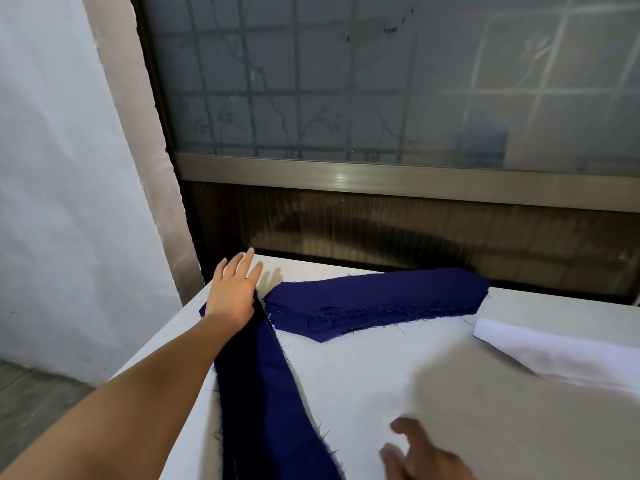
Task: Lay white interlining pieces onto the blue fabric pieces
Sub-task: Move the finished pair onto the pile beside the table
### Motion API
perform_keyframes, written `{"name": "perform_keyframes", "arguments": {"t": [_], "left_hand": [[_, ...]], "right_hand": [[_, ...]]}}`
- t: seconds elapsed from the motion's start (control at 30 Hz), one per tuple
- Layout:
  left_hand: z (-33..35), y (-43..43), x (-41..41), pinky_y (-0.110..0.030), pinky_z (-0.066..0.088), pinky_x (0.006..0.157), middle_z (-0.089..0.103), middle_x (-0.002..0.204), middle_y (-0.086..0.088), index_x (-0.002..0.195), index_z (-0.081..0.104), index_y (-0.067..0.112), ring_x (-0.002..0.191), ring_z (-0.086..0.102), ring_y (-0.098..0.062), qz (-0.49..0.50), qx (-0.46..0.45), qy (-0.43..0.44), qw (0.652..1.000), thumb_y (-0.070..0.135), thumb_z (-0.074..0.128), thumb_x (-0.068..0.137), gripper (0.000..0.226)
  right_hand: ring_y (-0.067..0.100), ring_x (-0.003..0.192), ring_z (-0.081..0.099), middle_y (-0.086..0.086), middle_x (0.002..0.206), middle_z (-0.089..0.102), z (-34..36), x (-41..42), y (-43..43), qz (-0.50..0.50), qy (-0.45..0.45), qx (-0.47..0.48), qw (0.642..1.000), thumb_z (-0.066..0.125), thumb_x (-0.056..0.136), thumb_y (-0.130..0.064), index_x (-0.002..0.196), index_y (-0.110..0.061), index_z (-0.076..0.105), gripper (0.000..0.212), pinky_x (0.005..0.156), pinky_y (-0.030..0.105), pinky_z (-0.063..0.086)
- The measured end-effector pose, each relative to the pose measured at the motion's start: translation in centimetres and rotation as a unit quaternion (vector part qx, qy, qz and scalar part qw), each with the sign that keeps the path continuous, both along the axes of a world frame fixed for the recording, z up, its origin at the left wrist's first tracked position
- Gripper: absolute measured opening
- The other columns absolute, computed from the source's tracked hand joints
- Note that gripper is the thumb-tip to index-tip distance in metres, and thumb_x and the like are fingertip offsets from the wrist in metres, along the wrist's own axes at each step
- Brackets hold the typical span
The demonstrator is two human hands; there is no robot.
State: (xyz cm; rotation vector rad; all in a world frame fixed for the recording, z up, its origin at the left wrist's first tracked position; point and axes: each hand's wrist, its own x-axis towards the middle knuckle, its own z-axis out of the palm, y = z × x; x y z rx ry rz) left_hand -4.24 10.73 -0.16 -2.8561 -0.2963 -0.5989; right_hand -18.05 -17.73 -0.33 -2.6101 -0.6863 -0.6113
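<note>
A long blue fabric strip [266, 393] runs from the near edge of the white table [433, 393] toward its far left corner. My left hand [235, 289] lies flat with straight fingers on the strip's far end. A stack of blue fabric pieces [377, 299] lies across the back of the table, its edges frayed. White interlining pieces [561, 351] lie at the right edge, touched by neither hand. My right hand [426, 455] hovers blurred at the bottom, fingers loosely spread and holding nothing.
A frosted window with a metal frame [398, 178] stands directly behind the table. A white wall [62, 168] is on the left, with floor [31, 403] below it past the table's left edge.
</note>
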Motion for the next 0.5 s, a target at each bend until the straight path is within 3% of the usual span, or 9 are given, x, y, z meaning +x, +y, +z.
{"name": "perform_keyframes", "arguments": {"t": [0.03, 0.1, 0.13, 0.2, 0.27, 0.4, 0.5], "left_hand": [[0.2, -0.6, 0.0, -0.042, 0.012, 0.123, 0.022, 0.164, -0.004, 0.154, 0.032, 0.026, 0.15, 0.02, -0.026, -0.009, -0.008, -0.008, 1.0, 0.025, 0.063, 0.094, 0.067], [0.8, -2.5, 0.1, -0.039, 0.033, 0.114, 0.049, 0.147, -0.002, 0.144, 0.048, 0.023, 0.134, 0.042, -0.022, -0.026, -0.059, -0.043, 0.997, 0.029, 0.054, 0.099, 0.046], [1.0, -3.5, 0.1, -0.037, 0.04, 0.106, 0.057, 0.136, -0.001, 0.138, 0.054, 0.021, 0.123, 0.049, -0.02, -0.041, -0.09, -0.069, 0.993, 0.031, 0.051, 0.1, 0.039], [1.4, -5.8, 0.2, -0.034, 0.048, 0.093, 0.064, 0.119, 0.002, 0.128, 0.06, 0.02, 0.11, 0.055, -0.018, -0.075, -0.125, -0.083, 0.986, 0.036, 0.05, 0.1, 0.034], [1.4, -8.0, 0.6, -0.034, 0.05, 0.087, 0.065, 0.113, 0.003, 0.121, 0.063, 0.021, 0.105, 0.056, -0.017, -0.079, -0.125, -0.041, 0.988, 0.04, 0.052, 0.098, 0.031], [1.7, -10.8, 1.1, -0.037, 0.055, 0.082, 0.067, 0.105, -0.003, 0.107, 0.071, 0.016, 0.099, 0.062, -0.022, 0.036, -0.175, 0.042, 0.983, 0.029, 0.058, 0.097, 0.021], [2.1, -12.0, 1.4, -0.034, 0.052, 0.083, 0.067, 0.107, -0.005, 0.109, 0.067, 0.015, 0.102, 0.061, -0.023, 0.077, -0.138, 0.081, 0.984, 0.023, 0.056, 0.097, 0.019]], "right_hand": [[-0.004, 0.046, 0.058, -0.01, 0.049, 0.029, 1.5, 0.9, -8.1, 0.011, 0.111, -0.053, 0.992, 0.082, 0.061, -0.047, 0.097, -0.035, 0.055, 0.046, 0.045, 0.006, 0.039], [-0.002, 0.082, 0.066, -0.012, 0.075, 0.054, -0.4, 0.8, -12.6, -0.091, 0.06, -0.002, 0.994, 0.055, 0.086, -0.055, 0.125, -0.04, 0.045, 0.042, 0.069, 0.013, 0.048], [0.002, 0.092, 0.066, -0.016, 0.091, 0.06, -0.9, 1.7, -14.4, -0.103, 0.084, -0.047, 0.99, 0.046, 0.09, -0.055, 0.133, -0.041, 0.04, 0.045, 0.075, 0.017, 0.049], [0.007, 0.096, 0.067, -0.019, 0.114, 0.064, -1.1, 3.0, -17.0, -0.108, 0.045, -0.047, 0.992, 0.043, 0.092, -0.052, 0.136, -0.037, 0.043, 0.047, 0.077, 0.022, 0.051], [0.007, 0.095, 0.067, -0.021, 0.117, 0.063, -0.7, 4.1, -18.3, -0.152, 0.096, -0.083, 0.98, 0.041, 0.092, -0.051, 0.128, -0.042, 0.046, 0.038, 0.076, 0.021, 0.051], [0.009, 0.094, 0.067, -0.019, 0.104, 0.066, -1.1, 4.6, -21.6, -0.218, 0.13, -0.041, 0.966, 0.044, 0.091, -0.046, 0.117, -0.042, 0.05, 0.026, 0.075, 0.022, 0.049], [0.018, 0.088, 0.068, -0.014, 0.099, 0.069, -1.5, 4.5, -21.1, -0.229, 0.128, -0.046, 0.964, 0.052, 0.089, -0.038, 0.108, -0.036, 0.058, 0.02, 0.068, 0.028, 0.048]]}}
